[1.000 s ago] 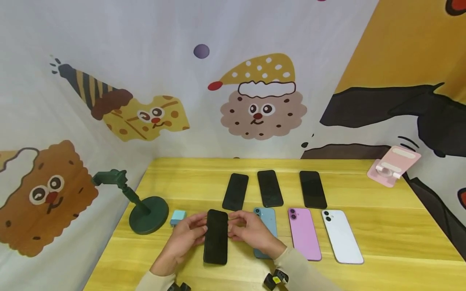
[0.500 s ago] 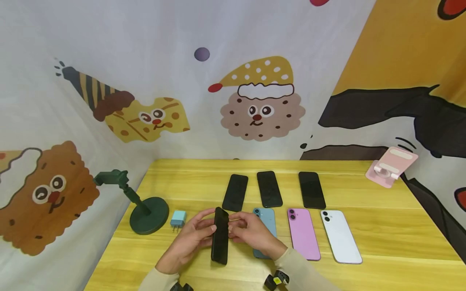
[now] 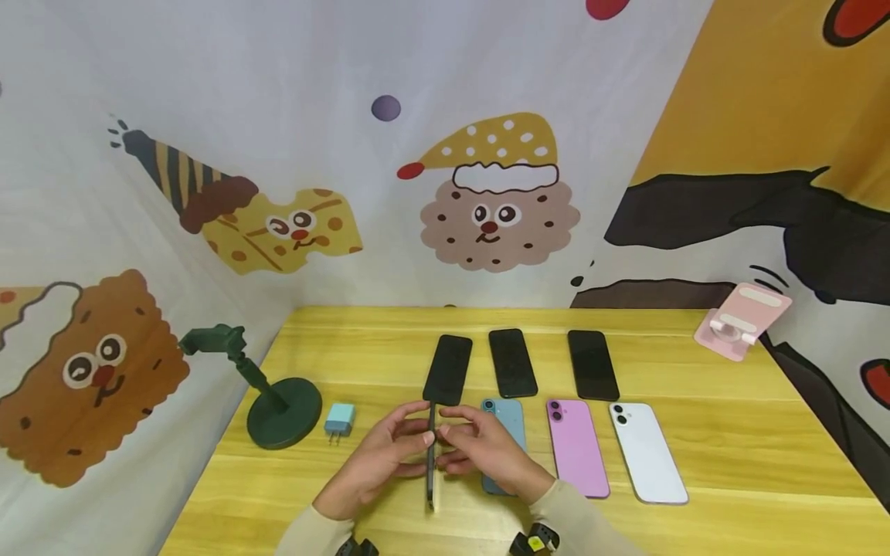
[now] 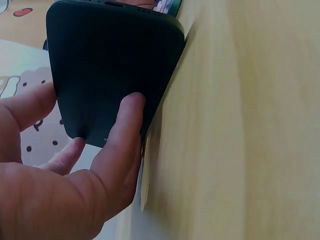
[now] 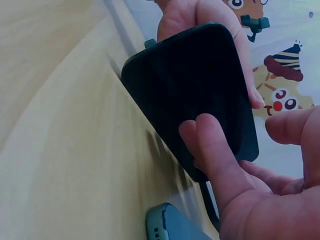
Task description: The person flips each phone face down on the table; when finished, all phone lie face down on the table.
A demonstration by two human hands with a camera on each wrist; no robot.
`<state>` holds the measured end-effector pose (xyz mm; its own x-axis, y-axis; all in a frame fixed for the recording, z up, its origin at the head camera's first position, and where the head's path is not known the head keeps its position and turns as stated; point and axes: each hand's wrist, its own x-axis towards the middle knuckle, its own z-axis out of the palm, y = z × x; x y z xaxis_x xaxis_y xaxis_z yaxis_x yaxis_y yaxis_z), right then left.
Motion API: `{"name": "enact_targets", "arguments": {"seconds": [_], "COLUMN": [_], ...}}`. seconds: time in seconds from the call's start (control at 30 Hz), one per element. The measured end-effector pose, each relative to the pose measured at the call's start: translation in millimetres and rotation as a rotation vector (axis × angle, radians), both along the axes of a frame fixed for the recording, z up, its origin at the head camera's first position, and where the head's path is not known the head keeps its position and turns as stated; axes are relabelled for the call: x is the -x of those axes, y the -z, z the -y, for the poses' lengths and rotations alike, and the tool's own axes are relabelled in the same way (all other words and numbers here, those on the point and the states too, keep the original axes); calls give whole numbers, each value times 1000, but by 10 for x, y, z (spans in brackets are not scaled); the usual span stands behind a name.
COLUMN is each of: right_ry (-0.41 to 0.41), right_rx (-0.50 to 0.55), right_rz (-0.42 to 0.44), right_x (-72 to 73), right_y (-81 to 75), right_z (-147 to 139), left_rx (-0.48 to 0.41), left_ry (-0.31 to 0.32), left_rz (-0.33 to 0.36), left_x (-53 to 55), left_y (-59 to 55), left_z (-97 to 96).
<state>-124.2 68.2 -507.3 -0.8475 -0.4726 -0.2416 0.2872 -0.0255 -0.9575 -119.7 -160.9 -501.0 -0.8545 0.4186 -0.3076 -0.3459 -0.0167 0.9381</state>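
Observation:
A black smartphone [image 3: 430, 486] stands on its long edge between my hands, seen nearly edge-on in the head view. My left hand [image 3: 378, 455] holds it from the left, fingertips against one flat dark side in the left wrist view. From the right, my right hand [image 3: 492, 454] holds it too. The right wrist view shows two of that hand's fingertips on the phone's glossy black face, with the thumb apart from it. A blue phone [image 3: 513, 421] lies camera side up, partly hidden under the right hand.
Behind lie three black phones, left [image 3: 448, 369], middle [image 3: 513, 363] and right [image 3: 593, 364]. A pink phone [image 3: 579, 448] and a white phone [image 3: 650, 454] lie right. A green stand [image 3: 285, 409] and blue charger plug [image 3: 340, 418] stand left; a pink phone stand [image 3: 744, 320] stands far right.
The held phone has turned from lying face up to standing on its long edge, shifting slightly right. My left hand has moved right with it; the right hand stays close by.

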Motion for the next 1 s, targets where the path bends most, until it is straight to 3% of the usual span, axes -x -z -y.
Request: {"name": "enact_targets", "arguments": {"seconds": [0.47, 0.7, 0.87, 1.0], "right_ry": [38, 73, 74, 52], "right_rx": [-43, -92, -99, -84], "right_rz": [-14, -33, -68, -80], "right_x": [-6, 3, 25, 36], "right_y": [-76, -126, -202, -262], "right_z": [-37, -23, -26, -18], "left_rx": [73, 71, 20, -47], "left_ry": [36, -17, -72, -50], "left_rz": [-37, -9, 45, 67], "left_x": [-6, 4, 27, 28], "left_y": [-35, -27, 17, 35], "left_z": [-108, -63, 20, 76]}}
